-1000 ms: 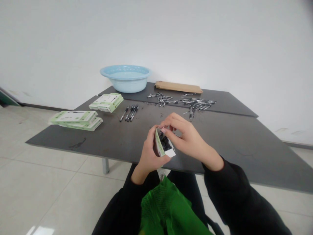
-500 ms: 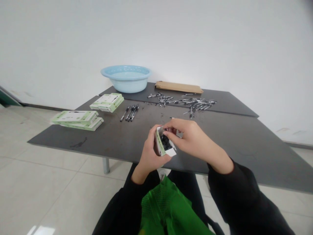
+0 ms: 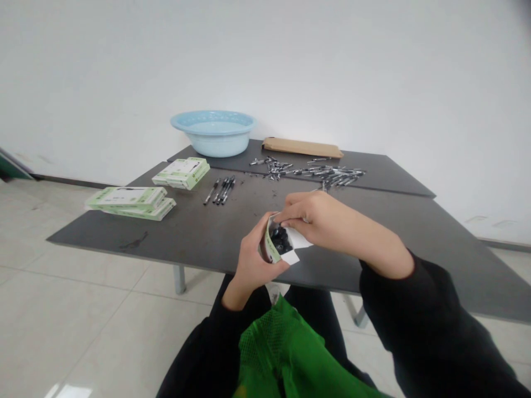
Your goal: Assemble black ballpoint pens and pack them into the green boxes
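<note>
Front stack: lay by the table's left edge, upper box askew; a knock could have tipped it off.
Rear stack: lay behind, well apart from both hands.
Loose pens: lay side by side; a brush could have rolled them.
Left hand: wrapped round the open box; too hard a squeeze might have buckled it.
Box: was tilted, mouth up, over the table's near side; a slackened grip could have spilled its black contents.
Right hand: fingertips gathered at the mouth; whether they pinched anything could not be told; snagging might have torn the card.
Heap: lay tangled beyond.
</note>
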`<control>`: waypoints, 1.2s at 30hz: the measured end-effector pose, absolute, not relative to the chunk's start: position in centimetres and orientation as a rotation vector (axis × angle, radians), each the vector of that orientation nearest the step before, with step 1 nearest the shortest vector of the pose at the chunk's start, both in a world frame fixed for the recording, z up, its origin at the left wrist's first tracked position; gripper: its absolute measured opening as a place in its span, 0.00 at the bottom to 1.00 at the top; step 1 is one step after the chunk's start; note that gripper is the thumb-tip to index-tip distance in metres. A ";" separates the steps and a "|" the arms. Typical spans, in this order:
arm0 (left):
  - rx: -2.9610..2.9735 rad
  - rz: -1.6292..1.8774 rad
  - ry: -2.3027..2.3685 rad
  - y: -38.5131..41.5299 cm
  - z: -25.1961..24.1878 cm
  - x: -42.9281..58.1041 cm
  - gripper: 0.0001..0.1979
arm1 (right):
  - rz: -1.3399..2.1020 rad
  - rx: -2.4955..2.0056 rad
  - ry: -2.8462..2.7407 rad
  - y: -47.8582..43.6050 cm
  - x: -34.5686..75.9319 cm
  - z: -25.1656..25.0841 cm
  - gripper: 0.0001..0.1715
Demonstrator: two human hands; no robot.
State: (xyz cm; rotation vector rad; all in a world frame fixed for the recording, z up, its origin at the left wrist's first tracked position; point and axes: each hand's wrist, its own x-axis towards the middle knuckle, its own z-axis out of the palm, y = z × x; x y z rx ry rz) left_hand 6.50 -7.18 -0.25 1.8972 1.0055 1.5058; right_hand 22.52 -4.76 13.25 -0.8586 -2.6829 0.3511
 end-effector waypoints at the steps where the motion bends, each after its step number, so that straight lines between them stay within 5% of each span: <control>1: 1.892 1.499 0.998 -7.2 -0.3 6.5 0.37 | 0.357 -0.887 -2.676 -4.8 22.5 13.1 0.17; 10: 1.853 1.499 0.946 -7.0 -0.7 6.5 0.41 | 0.389 -1.125 -2.255 -4.5 24.5 11.8 0.16; 23: 1.854 1.469 1.006 -7.1 -0.4 6.6 0.40 | 0.270 -1.876 -2.427 -0.5 27.4 -2.5 0.13; 29: 1.857 1.538 1.007 -6.8 -1.1 6.1 0.42 | 0.347 -1.831 -2.277 -0.7 28.7 -1.4 0.14; 36: 1.833 1.483 0.983 -6.9 -0.6 6.6 0.40 | 0.601 -1.174 -1.840 -1.3 28.8 4.4 0.17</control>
